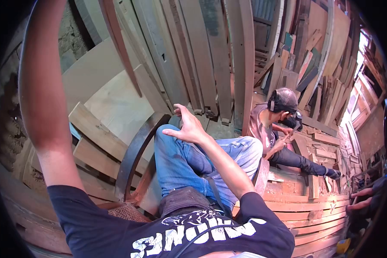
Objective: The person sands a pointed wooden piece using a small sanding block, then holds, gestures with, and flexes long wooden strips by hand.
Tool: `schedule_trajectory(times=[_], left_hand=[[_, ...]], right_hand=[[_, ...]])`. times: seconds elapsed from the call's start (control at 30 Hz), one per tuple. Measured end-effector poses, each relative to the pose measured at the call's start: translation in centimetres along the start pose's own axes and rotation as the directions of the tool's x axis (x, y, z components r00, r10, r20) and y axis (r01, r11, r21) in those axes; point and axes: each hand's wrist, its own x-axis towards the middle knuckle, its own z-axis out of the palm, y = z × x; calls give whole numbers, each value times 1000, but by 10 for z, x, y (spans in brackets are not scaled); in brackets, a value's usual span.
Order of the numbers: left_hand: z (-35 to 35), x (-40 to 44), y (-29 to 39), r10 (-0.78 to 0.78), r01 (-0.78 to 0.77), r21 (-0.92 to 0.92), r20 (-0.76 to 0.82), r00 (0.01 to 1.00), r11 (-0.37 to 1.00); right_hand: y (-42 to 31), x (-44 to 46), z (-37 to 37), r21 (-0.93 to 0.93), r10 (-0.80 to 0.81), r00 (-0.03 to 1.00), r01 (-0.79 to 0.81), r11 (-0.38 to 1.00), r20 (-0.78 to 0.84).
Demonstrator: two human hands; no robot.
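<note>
My right hand [188,127] hangs above the bent knee of my blue jeans [176,159], its thumb and fingers stretched apart and nothing in them. My left arm [43,99] is raised close to the camera and runs out past the top left edge, so the hand at its end is out of sight. Just left of my knee is a dark curved wooden armrest [131,155], seemingly part of the seat under me. A small dark bag [185,201] rests at my waist.
Long boards [193,56] lean upright ahead. Loose planks [101,133] and a pale panel [120,103] stand on the left. To the right a co-worker [277,120] in a cap sits among wood scraps. Another person's hands [360,199] show at the far right edge.
</note>
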Motion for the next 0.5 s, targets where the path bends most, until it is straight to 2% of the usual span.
schedule_trajectory(times=[0.03,0.1,0.17,0.3,0.43,0.5], left_hand=[[-12,5,-14,-8,7,-32,-24,1000,999],[-35,15,-38,-18,10,-103,-76,997,995],[-57,24,-58,-30,7,-181,-122,992,984],[-93,44,-88,-26,-43,-338,-197,980,940],[-113,54,-97,-4,-115,-487,-237,971,866],[-121,57,-99,83,-177,-646,-174,981,742]], right_hand=[[0,1,-4,-8,-4,1000,4,1000,-13],[3,-1,-11,-188,-92,978,57,981,-188],[-6,-2,-31,-205,-38,968,-14,979,-249],[-1,-5,-61,-413,-136,881,-72,908,-452],[14,-14,-94,-476,-189,836,-95,874,-515],[24,-24,-110,-430,-169,808,-113,896,-564]])
